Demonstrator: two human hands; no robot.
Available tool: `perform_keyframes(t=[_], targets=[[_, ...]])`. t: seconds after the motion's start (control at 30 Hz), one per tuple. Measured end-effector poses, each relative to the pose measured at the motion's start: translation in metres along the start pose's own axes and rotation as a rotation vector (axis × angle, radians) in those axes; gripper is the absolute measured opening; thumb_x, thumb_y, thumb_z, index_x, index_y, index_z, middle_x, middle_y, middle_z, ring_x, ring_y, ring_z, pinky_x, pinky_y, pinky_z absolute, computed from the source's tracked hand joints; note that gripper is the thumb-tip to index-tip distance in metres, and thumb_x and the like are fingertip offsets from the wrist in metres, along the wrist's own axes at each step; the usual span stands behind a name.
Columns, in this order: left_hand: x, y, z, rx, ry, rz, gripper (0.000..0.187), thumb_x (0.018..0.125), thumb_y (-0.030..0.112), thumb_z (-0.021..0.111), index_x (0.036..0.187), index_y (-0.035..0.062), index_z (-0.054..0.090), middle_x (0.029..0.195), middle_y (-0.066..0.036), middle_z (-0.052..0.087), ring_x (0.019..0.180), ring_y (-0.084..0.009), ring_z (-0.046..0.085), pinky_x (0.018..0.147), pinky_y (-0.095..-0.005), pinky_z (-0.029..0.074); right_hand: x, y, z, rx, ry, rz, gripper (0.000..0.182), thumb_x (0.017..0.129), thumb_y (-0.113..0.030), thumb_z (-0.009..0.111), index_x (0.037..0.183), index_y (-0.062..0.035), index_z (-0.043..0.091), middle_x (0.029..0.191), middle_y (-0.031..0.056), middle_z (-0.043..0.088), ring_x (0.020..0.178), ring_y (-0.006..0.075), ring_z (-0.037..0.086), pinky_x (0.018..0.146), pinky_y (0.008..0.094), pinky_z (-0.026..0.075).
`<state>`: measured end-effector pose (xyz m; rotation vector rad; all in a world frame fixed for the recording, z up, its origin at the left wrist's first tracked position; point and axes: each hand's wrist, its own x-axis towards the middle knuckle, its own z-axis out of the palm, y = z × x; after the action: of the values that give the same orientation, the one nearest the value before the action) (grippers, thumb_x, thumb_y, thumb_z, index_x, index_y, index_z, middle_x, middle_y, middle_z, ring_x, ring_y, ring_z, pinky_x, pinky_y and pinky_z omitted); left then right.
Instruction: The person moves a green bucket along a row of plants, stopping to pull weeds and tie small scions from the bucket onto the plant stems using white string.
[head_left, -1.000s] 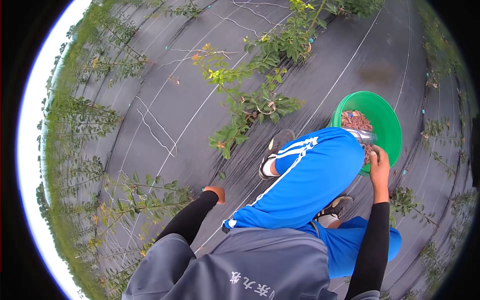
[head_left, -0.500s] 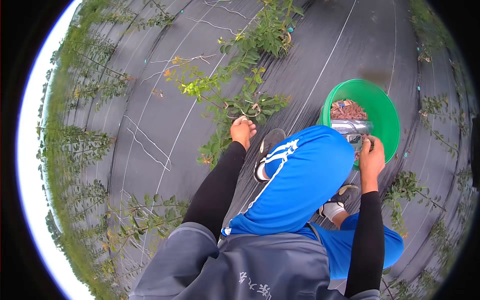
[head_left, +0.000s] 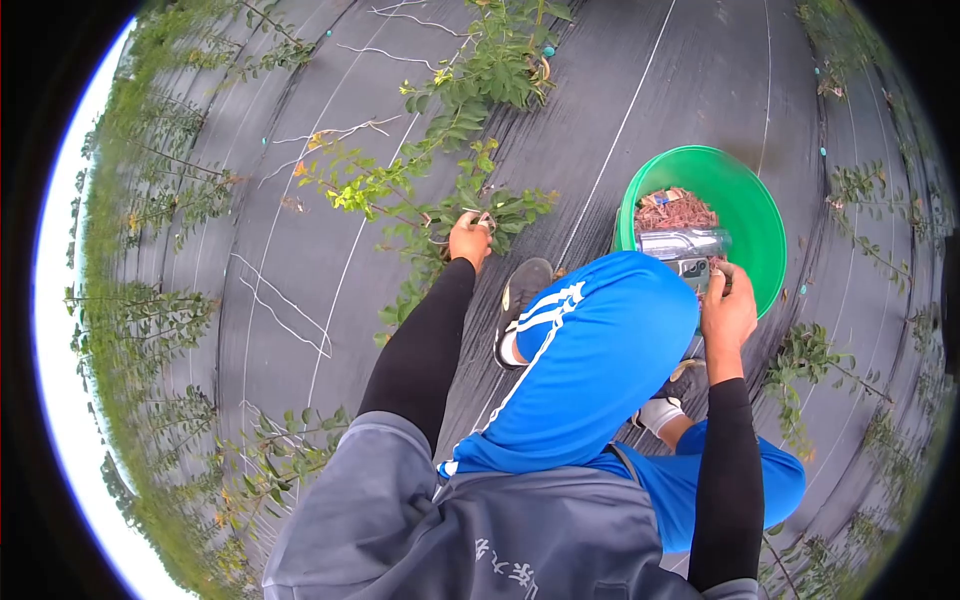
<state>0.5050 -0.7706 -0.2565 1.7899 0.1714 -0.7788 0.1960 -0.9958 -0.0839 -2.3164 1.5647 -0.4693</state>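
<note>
The left hand (head_left: 469, 240) reaches out past the bent knee to the leafy plant (head_left: 515, 212), its fingers curled together at the low, inner part of the branches, right by a pale loop (head_left: 487, 221); leaves and the angle hide whether the fingertips pinch the loop, a stem or nothing. The plant spreads mostly beyond this hand, its longer run going left and away to yellow-green shoots (head_left: 350, 190), with a shorter leafy side to the right, so the left hand sits across its middle and is clearly the nearer of the two. The right hand (head_left: 729, 310) is well apart, at the near rim of the green bucket (head_left: 757, 230), thumb and fingers bent close together beside reddish strips (head_left: 675, 212); I cannot tell whether it grips any. In the bucket, a shiny clear cylinder (head_left: 683, 243) lies crosswise, left to right, on the strips, with a phone-like device (head_left: 692, 269) just nearer. Blue trousers (head_left: 630, 320) fill the space between the hands, and farther out a black ground sheet (head_left: 590, 100) carries another plant (head_left: 490, 70) beyond the first and thin pale wires (head_left: 285, 310) at left.
</note>
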Motion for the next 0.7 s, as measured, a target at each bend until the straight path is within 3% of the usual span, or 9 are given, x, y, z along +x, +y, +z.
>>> perform_keyframes(t=[0.1, 0.17, 0.27, 0.4, 0.5, 0.57, 0.6, 0.67, 0.7], targets=[[0.014, -0.008, -0.005, 0.238, -0.011, 0.1, 0.043, 0.084, 0.007, 0.054, 0.127, 0.0053, 0.046, 0.09, -0.006, 0.064, 0.067, -0.011, 0.058, 0.055, -0.0284, 0.049, 0.0, 0.002, 0.002, -0.001, 0.028, -0.025, 0.018, 0.082, -0.022, 0.056, 0.095, -0.012, 0.063, 0.088, 0.0058, 0.065, 0.072, 0.0215, 0.063, 0.068, 0.036, 0.048], [0.035, -0.028, -0.01, 0.514, 0.108, 0.409, 0.031, 0.083, 0.006, 0.055, 0.114, 0.0016, 0.057, 0.083, -0.008, 0.066, 0.066, -0.0124, 0.061, 0.058, -0.0282, 0.049, 0.0, 0.004, 0.003, -0.008, 0.043, -0.041, 0.018, 0.082, -0.022, 0.056, 0.095, -0.012, 0.063, 0.089, 0.0059, 0.065, 0.072, 0.0223, 0.063, 0.068, 0.0364, 0.048], [0.032, -0.027, -0.01, 0.589, 0.18, 0.42, 0.022, 0.082, 0.006, 0.055, 0.102, -0.0009, 0.062, 0.08, -0.009, 0.067, 0.066, -0.0128, 0.063, 0.061, -0.0265, 0.05, 0.0, 0.003, 0.001, -0.011, 0.043, -0.05, 0.017, 0.081, -0.022, 0.056, 0.093, -0.012, 0.063, 0.089, 0.0062, 0.065, 0.072, 0.0234, 0.062, 0.068, 0.0371, 0.048], [0.032, -0.026, -0.014, 0.534, 0.173, 0.344, 0.02, 0.082, 0.005, 0.055, 0.099, -0.0015, 0.063, 0.083, -0.01, 0.067, 0.067, -0.0135, 0.064, 0.061, -0.027, 0.05, 0.0, 0.002, 0.001, -0.011, 0.046, -0.058, 0.017, 0.081, -0.022, 0.055, 0.092, -0.012, 0.062, 0.089, 0.0064, 0.065, 0.072, 0.0239, 0.062, 0.068, 0.0375, 0.048], [0.025, -0.025, -0.017, 0.438, 0.154, 0.352, 0.024, 0.082, 0.003, 0.053, 0.105, -0.0014, 0.06, 0.087, -0.01, 0.066, 0.068, -0.0158, 0.064, 0.061, -0.0287, 0.051, 0.0, 0.007, 0.005, -0.036, 0.081, -0.108, 0.016, 0.081, -0.022, 0.055, 0.092, -0.0123, 0.063, 0.089, 0.0062, 0.065, 0.072, 0.0239, 0.062, 0.068, 0.0373, 0.048], [0.0, -0.009, -0.016, 0.093, 0.117, 0.082, 0.033, 0.083, 0.001, 0.05, 0.116, 0.0008, 0.051, 0.095, -0.009, 0.064, 0.076, -0.0182, 0.063, 0.064, -0.0311, 0.052, -0.001, 0.003, 0.001, -0.026, 0.058, -0.079, 0.016, 0.081, -0.021, 0.055, 0.092, -0.0124, 0.063, 0.089, 0.0062, 0.065, 0.072, 0.0239, 0.062, 0.068, 0.0372, 0.048], [-0.004, -0.01, -0.015, 0.094, 0.118, 0.083, 0.033, 0.083, 0.001, 0.05, 0.116, 0.0008, 0.051, 0.095, -0.009, 0.064, 0.076, -0.0182, 0.063, 0.064, -0.0311, 0.052, -0.001, 0.002, 0.001, -0.016, 0.038, -0.049, 0.016, 0.081, -0.021, 0.055, 0.092, -0.0125, 0.063, 0.089, 0.0061, 0.065, 0.072, 0.024, 0.062, 0.068, 0.0371, 0.048], [-0.01, -0.015, -0.015, -0.381, 0.107, 0.013, 0.04, 0.083, -0.002, 0.047, 0.122, 0.0038, 0.041, 0.099, -0.008, 0.06, 0.085, -0.0197, 0.06, 0.066, -0.0327, 0.052, -0.001, 0.003, 0.001, -0.016, 0.047, -0.055, 0.016, 0.081, -0.021, 0.055, 0.092, -0.0125, 0.063, 0.089, 0.006, 0.065, 0.072, 0.0238, 0.062, 0.068, 0.037, 0.048], [-0.014, -0.019, -0.017, -0.598, 0.068, -0.055, 0.039, 0.079, -0.006, 0.047, 0.117, 0.0059, 0.042, 0.093, -0.006, 0.058, 0.085, -0.0194, 0.058, 0.069, -0.034, 0.051, -0.001, 0.003, 0.002, -0.016, 0.055, -0.062, 0.016, 0.081, -0.021, 0.055, 0.092, -0.0125, 0.063, 0.088, 0.0059, 0.065, 0.072, 0.0237, 0.062, 0.068, 0.0368, 0.048]])
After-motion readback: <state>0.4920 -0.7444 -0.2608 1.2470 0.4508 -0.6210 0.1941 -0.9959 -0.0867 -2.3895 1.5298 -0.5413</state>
